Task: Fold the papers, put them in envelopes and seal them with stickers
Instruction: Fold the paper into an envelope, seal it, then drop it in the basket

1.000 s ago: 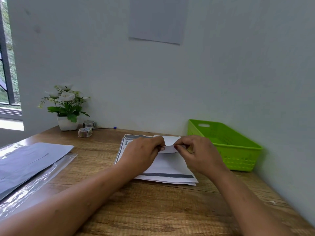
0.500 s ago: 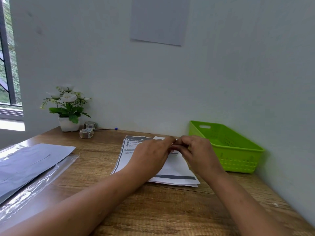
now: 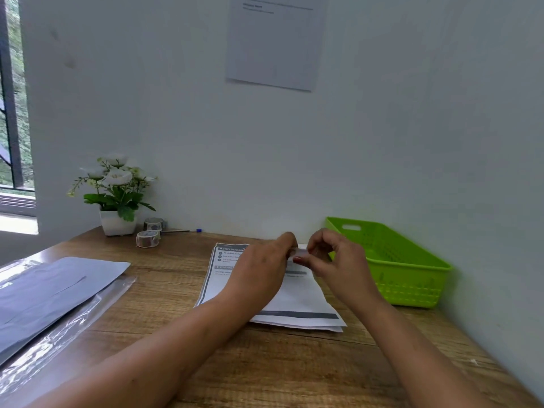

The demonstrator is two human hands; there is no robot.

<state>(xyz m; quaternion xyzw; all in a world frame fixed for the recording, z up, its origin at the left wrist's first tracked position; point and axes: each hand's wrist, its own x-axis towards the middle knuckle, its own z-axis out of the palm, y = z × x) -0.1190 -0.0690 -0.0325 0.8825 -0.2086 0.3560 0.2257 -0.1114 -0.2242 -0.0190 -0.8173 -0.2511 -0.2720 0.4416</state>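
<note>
Whitish sliver is what we're pinching between our left hand and right hand, both clamped onto it, just over the far end of the papers lying flat on the worktop. Honestly can't tell if it's a sheet edge or a sticker. We're guessing folding; next we're needing lined-up corners before creasing. Sheets are looking thin, printed, dark-barred.

Blurred strip (pinched) and partly covered papers
</note>
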